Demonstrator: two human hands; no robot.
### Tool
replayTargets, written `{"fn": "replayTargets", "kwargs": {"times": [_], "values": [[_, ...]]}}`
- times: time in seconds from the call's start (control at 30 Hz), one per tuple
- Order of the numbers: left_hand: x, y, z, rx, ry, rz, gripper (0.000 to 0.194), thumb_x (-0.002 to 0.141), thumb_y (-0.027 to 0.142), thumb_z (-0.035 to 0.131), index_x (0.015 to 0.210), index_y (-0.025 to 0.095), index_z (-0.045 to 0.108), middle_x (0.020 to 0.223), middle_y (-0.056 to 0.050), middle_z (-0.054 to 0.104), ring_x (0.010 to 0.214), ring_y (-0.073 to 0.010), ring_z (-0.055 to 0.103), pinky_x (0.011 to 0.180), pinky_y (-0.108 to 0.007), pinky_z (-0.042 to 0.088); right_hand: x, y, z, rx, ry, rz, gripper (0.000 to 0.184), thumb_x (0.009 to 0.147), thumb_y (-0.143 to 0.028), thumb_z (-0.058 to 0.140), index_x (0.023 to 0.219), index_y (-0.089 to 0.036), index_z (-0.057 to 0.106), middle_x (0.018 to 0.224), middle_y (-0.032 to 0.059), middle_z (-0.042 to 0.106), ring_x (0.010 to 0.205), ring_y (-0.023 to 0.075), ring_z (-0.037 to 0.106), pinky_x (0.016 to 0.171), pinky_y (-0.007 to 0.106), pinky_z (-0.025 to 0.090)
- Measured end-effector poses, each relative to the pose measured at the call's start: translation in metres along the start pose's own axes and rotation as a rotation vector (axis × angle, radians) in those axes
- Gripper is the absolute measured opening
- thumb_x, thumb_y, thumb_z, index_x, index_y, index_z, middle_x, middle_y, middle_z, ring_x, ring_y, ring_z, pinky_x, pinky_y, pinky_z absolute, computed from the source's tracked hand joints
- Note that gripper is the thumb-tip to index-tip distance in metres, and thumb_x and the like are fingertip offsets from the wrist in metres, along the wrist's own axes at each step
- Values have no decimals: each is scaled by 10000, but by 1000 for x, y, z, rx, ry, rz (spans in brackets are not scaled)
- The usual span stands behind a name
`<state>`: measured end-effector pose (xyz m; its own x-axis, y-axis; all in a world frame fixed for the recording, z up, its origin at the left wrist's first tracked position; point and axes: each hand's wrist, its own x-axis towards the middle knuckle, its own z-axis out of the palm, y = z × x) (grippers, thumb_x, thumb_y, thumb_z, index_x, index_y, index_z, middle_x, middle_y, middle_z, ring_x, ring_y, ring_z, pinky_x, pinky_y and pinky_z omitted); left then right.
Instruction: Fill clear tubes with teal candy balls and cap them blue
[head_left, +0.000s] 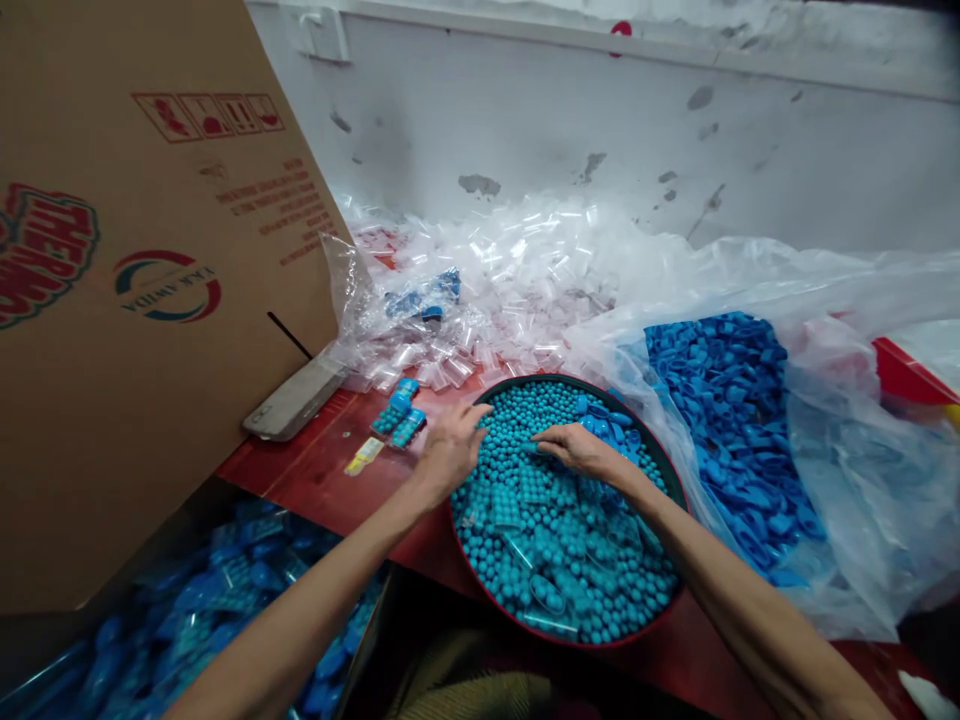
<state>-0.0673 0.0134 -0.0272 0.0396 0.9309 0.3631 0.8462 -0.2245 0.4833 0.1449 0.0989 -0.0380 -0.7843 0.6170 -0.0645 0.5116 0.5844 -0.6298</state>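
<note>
A round tub [681, 490] with a dark inner wall and red rim holds many small turquoise balls [517, 420]. Clear containers filled with balls [506, 505] lie among them, and blue caps [611, 428] are heaped at its right side. Over the left rim, my left hand [452, 447] has its fingers apart, with nothing visible in them. My right hand [576, 450] is above the middle of the balls, fingers pinched together; what they hold, if anything, is too small to see. Left of the tub lie filled containers with blue caps [405, 410].
Clear empty containers [517, 310] are piled behind the tub. On the right, a plastic bag [862, 480] holds many blue caps [735, 430]. A large cardboard box [165, 350] rises at left beside a grey phone-like object [292, 395]. Filled blue-capped containers [210, 610] lie below the red table [300, 480].
</note>
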Motion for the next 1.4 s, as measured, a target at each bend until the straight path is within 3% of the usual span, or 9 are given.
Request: {"fn": "replayTargets", "kwargs": {"times": [0.17,0.3,0.43,0.57,0.8,0.9,1.1,1.2,1.4], "values": [[21,22,37,-194,-210,18,296,701,184,547,997,180,558,857,-48,573,847,-194,514,790,-317,390,10,6,-4,166,80,73,233,752,-282,476,700,-126,640,603,-3,577,559,108,494,545,213,373],[37,27,52,-346,-216,-15,166,720,210,518,881,184,548,736,-4,562,713,-147,522,690,-264,404,13,4,-13,231,92,120,301,769,-332,425,705,-117,625,516,-23,518,463,89,460,444,196,360],[43,25,46,-517,-174,-93,85,728,218,482,799,172,478,661,33,491,621,-105,489,596,-224,398,-1,3,-37,263,185,166,307,778,-332,422,892,-126,618,607,-1,589,524,116,528,481,219,417],[34,19,36,-894,-199,-332,181,691,278,525,790,171,419,624,56,463,553,-94,509,503,-206,401,-23,4,-49,-20,217,146,229,771,-274,470,892,-168,633,847,41,645,761,165,579,702,271,432],[17,22,31,-1111,-298,-500,274,693,323,535,867,173,388,657,35,534,528,-118,578,435,-192,407,-18,-2,-21,-561,-97,81,236,708,-136,521,900,-232,619,908,55,587,830,197,527,669,268,368],[15,23,33,-1114,-320,-530,273,693,317,533,863,173,374,707,8,567,519,-117,582,396,-170,382,-11,3,-20,-562,-34,102,124,716,-145,515,787,-190,606,869,63,589,854,209,504,686,280,344],[16,29,36,-1105,-350,-481,332,718,292,508,1004,170,390,735,8,553,501,-94,560,366,-154,372,-12,-7,-24,-515,209,143,194,812,-147,389,967,-161,503,778,43,592,725,161,534,631,240,351],[16,35,34,-1124,-322,-495,364,719,300,510,1041,169,405,717,12,545,467,-80,537,338,-140,346,-13,-26,-14,-486,386,36,211,833,-164,378,978,-169,530,831,72,607,781,181,540,693,272,372],[11,41,29,-1187,-239,-554,400,726,327,503,1077,167,398,660,23,523,470,-94,531,343,-159,367,-15,-39,0,-141,435,-138,257,834,-206,402,1037,-183,559,876,69,627,806,169,567,718,297,444]]}}
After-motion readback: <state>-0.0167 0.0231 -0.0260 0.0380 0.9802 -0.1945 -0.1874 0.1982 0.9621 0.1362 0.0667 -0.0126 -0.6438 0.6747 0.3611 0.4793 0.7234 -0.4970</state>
